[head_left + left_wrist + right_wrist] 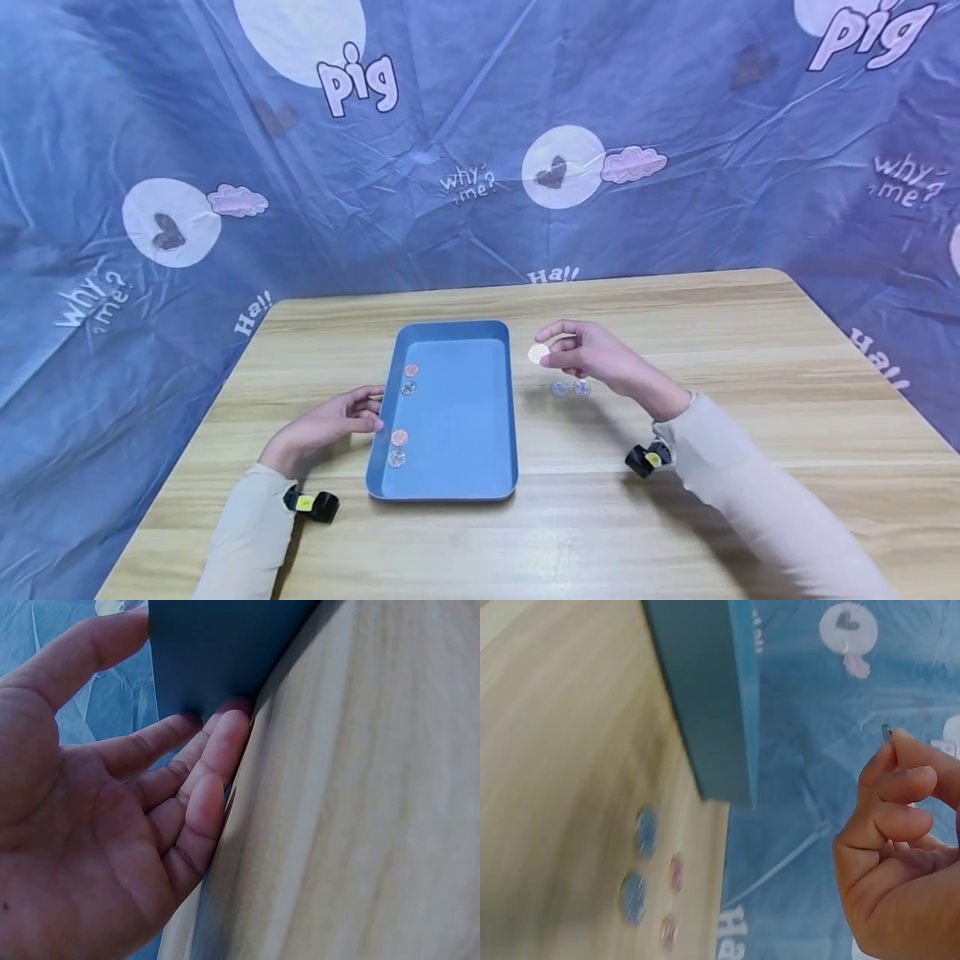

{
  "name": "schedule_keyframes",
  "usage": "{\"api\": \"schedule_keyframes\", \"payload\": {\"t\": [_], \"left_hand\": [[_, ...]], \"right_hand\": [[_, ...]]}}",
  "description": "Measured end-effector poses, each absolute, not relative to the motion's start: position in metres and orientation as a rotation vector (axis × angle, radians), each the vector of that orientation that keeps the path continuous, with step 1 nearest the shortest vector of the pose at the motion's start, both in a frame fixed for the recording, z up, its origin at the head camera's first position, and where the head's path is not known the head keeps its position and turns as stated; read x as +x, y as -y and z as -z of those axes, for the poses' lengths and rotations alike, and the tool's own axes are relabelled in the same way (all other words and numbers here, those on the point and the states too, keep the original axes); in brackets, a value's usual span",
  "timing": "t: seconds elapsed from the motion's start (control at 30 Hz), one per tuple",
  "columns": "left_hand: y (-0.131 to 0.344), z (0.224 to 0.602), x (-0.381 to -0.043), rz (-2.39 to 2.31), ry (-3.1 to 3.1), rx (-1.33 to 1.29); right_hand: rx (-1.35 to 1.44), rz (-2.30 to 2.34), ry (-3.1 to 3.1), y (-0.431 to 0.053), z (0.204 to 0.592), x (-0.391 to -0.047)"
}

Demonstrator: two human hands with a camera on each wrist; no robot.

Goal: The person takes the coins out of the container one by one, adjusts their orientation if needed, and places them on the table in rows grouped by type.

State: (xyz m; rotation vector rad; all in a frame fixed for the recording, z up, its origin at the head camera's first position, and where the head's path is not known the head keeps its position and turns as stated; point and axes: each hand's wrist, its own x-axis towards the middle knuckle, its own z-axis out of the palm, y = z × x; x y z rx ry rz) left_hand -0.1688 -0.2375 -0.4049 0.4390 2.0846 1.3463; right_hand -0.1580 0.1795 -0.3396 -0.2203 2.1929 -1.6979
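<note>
A shallow blue rectangular tray (pixel 457 492) lies on the table. My left hand (pixel 341 421) holds its left wall, thumb at the rim and fingertips against the outer side (pixel 217 652). Inside, along that wall, lie a pink disc (pixel 411 369) beside a dark clear one (pixel 408 387), and nearer me a pink disc (pixel 399 437) beside a clear one (pixel 397 458). Right of the tray, my right hand (pixel 581 350) pinches a small round disc (pixel 538 354) above the table between thumb and index finger; it looks bright white in the head view and shows edge-on in the right wrist view.
Two bluish faceted discs (pixel 571 388) lie on the wood below my right hand. Past them, the right wrist view shows two pink discs (pixel 675 874), which the hand hides in the head view. A blue printed cloth (pixel 465 225) hangs behind the table (pixel 675 308).
</note>
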Motion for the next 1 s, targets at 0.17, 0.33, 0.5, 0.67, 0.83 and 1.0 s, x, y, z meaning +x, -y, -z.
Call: {"api": "schedule_keyframes", "payload": {"t": [0.17, 0.33, 0.5, 0.67, 0.83, 1.0], "left_hand": [[0.238, 0.405, -0.169, -1.353, -2.084, 0.449], [0.239, 0.405, -0.169, -1.358, -2.081, 0.457], [0.239, 0.404, -0.169, -1.369, -2.072, 0.456], [0.239, 0.404, -0.17, -1.379, -2.059, 0.466], [0.238, 0.405, -0.171, -1.368, -2.065, 0.455], [0.239, 0.406, -0.17, -1.376, -2.065, 0.444]], "right_hand": [[-0.205, 1.639, -2.271, -0.2, 0.35, -0.158], [-0.153, 1.586, -2.319, -0.219, 0.363, -0.157], [-0.097, 1.549, -2.34, -0.233, 0.372, -0.155], [-0.056, 1.512, -2.383, -0.244, 0.38, -0.157], [-0.028, 1.446, -2.388, -0.253, 0.388, -0.158], [-0.065, 1.417, -2.367, -0.256, 0.395, -0.159]]}}
